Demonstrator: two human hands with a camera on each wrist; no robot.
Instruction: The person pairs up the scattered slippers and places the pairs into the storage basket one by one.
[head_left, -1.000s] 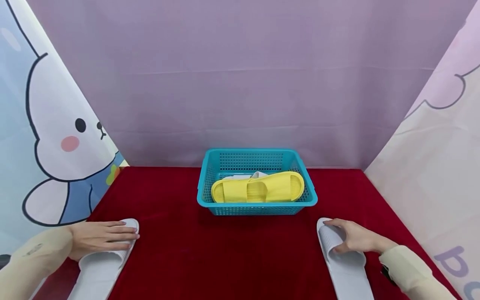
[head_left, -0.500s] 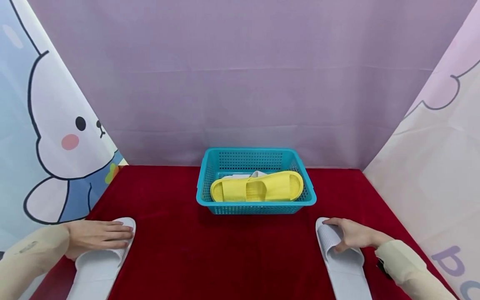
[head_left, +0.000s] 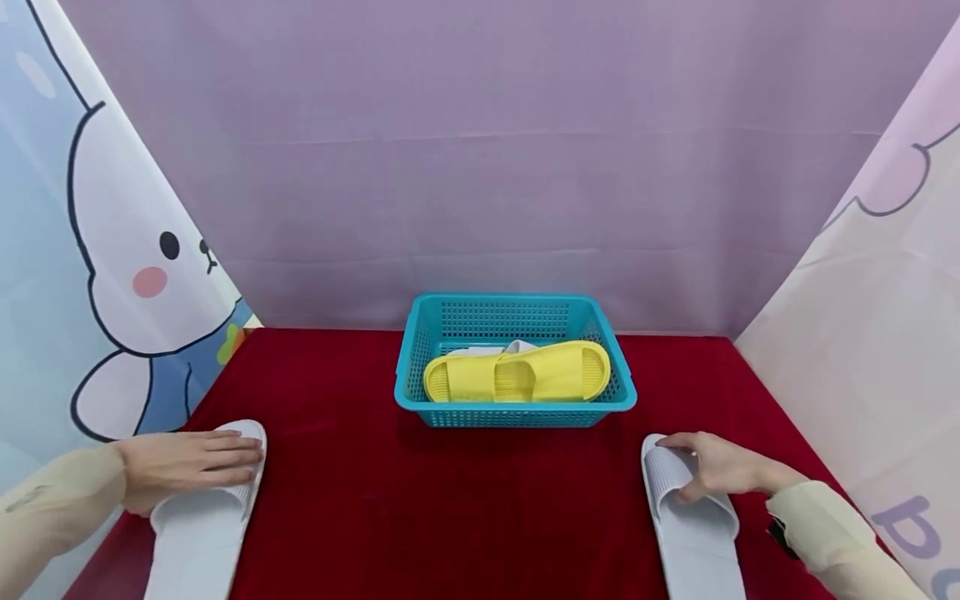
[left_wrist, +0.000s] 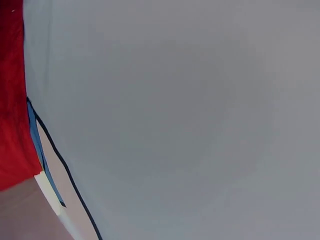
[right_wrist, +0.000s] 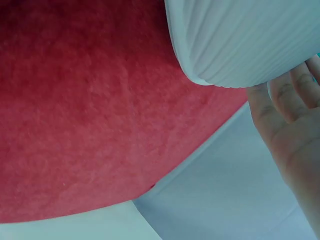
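At the left of the head view, a white slide slipper [head_left: 197,542] lies on the red cloth, toe pointing away. My left hand [head_left: 187,467] rests across its strap, fingers straight over the toe end and the thumb hidden. A matching white slipper [head_left: 702,554] lies at the right, its ribbed strap showing. There my right hand [head_left: 723,465] grips the strap, thumb at its rear edge and fingertips near the toe opening. The right wrist view shows the ribbed slipper [right_wrist: 245,40] with the hand's fingers [right_wrist: 295,97] at its side. Neither hand nor slipper appears in the left wrist view.
A turquoise basket [head_left: 517,407] stands at the back centre. It holds yellow slippers [head_left: 558,375] with white slippers [head_left: 480,352] partly hidden behind them. A purple curtain [head_left: 480,192] closes the back, and printed sheets flank the red cloth [head_left: 450,500].
My left hand and the slipper beneath it have shifted slightly left and away. My right hand keeps its place on the other slipper. The head view has turned slightly.
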